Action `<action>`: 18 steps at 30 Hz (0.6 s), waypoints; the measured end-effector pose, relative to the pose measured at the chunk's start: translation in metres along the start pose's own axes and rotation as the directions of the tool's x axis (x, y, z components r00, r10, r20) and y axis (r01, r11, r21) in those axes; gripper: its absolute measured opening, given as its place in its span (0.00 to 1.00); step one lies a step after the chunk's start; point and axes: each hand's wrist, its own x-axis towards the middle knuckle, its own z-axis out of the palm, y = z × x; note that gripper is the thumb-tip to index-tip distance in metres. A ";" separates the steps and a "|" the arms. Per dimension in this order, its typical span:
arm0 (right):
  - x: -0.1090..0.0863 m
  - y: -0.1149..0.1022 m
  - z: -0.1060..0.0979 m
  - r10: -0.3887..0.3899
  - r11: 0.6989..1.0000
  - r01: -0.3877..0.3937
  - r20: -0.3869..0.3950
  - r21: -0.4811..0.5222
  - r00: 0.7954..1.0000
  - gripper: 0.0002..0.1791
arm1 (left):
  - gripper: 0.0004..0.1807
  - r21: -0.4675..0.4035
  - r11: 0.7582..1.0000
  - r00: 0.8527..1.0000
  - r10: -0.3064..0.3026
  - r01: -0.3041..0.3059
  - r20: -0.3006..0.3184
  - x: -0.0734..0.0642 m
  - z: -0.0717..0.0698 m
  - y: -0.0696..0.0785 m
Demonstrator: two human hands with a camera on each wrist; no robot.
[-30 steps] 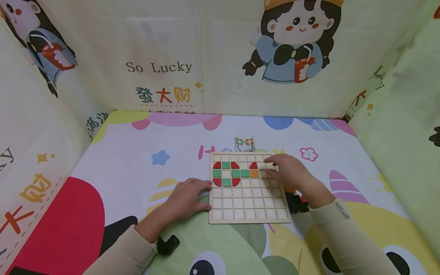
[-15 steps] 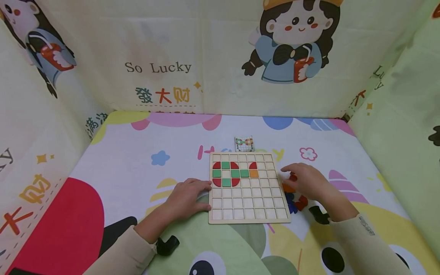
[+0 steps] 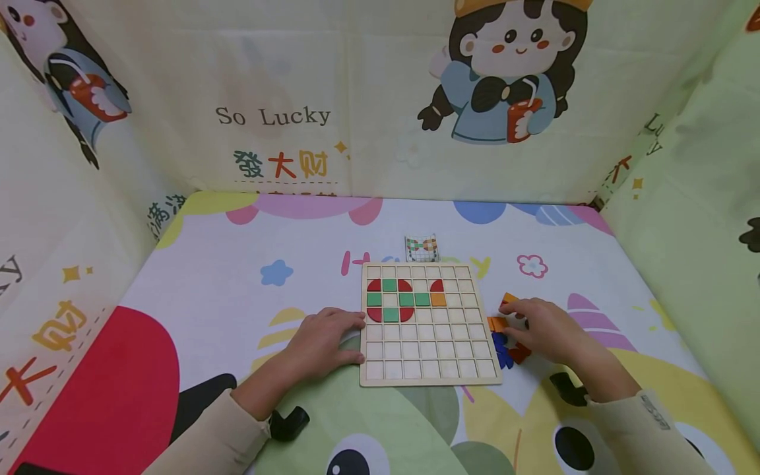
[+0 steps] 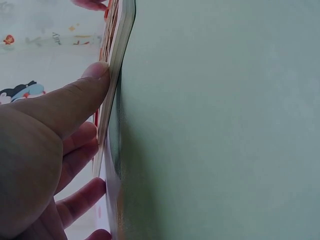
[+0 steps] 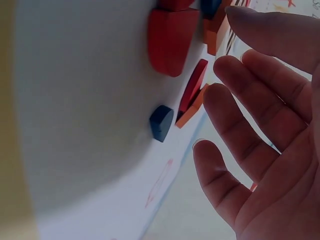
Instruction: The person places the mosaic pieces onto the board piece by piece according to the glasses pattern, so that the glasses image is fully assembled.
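A square wooden grid board lies on the table. Set in its upper cells are green square tiles, red quarter-round tiles and one orange tile. My left hand touches the board's left edge with thumb and fingertips, the fingers fairly straight. Right of the board, my right hand hovers at a small heap of orange tiles, blue tiles and red tiles, partly hiding them. In the right wrist view its fingers are spread and relaxed, with nothing between them.
A small printed pattern card lies just behind the board. In the right wrist view a dark blue piece lies apart from the others. Patterned cloth walls enclose the table at the back and sides.
My right hand has moved from above the board's upper right cells, rightward and toward me, to the loose tiles. The left hand stays at the board's edge; the set tiles look unchanged.
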 end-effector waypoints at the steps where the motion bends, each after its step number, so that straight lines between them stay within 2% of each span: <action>1: -0.001 0.001 0.000 0.002 1.000 -0.002 0.000 0.000 1.000 0.18 | 0.30 0.001 1.000 1.000 0.000 0.000 0.000 0.000 0.000 0.000; 18: 0.000 0.005 0.006 -0.011 1.000 0.011 -0.017 -0.006 1.000 0.14 | 0.31 -0.005 1.000 1.000 -0.003 0.003 0.004 0.001 0.000 -0.001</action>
